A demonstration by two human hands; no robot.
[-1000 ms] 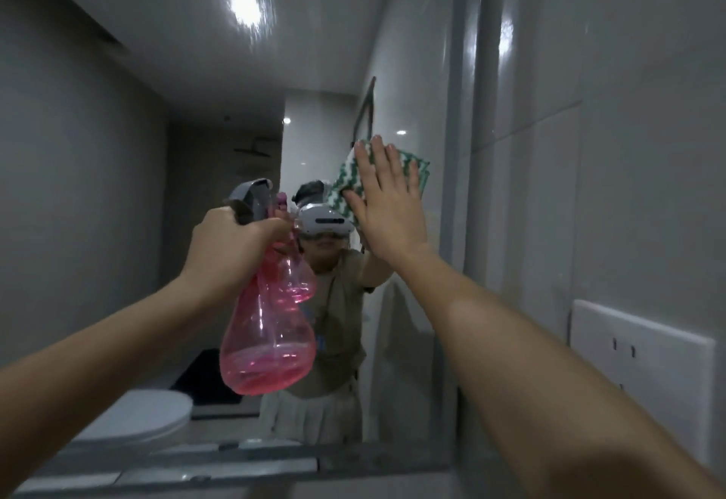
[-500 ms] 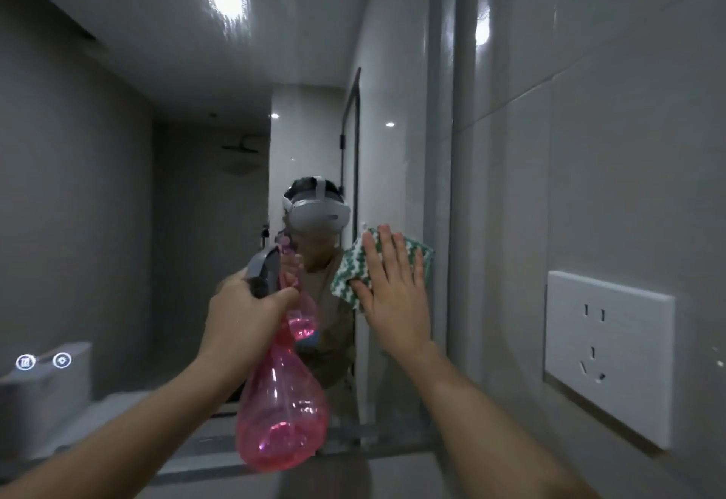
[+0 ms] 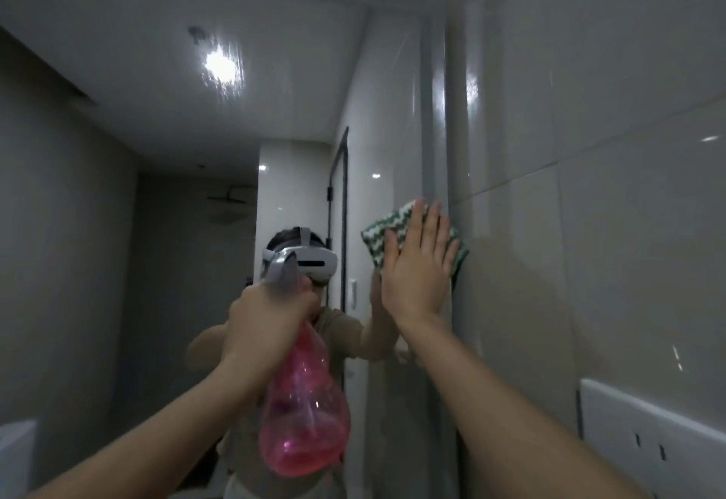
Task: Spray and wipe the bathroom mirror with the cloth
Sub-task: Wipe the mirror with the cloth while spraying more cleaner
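Our right hand is spreading flat fingers on the green-and-white cloth, pressing it against the mirror at its right edge. Our left hand is gripping the pink spray bottle nearer us.

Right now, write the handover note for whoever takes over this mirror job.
Left hand: closed around the neck of the pink spray bottle, held up in front of the mirror; some liquid is left.
Right hand: open, palm pressing the green-and-white cloth flat at the mirror's right edge, beside the tiled wall.
Done: cannot tell how much has been wiped.
Left: spray and wipe the remaining glass.
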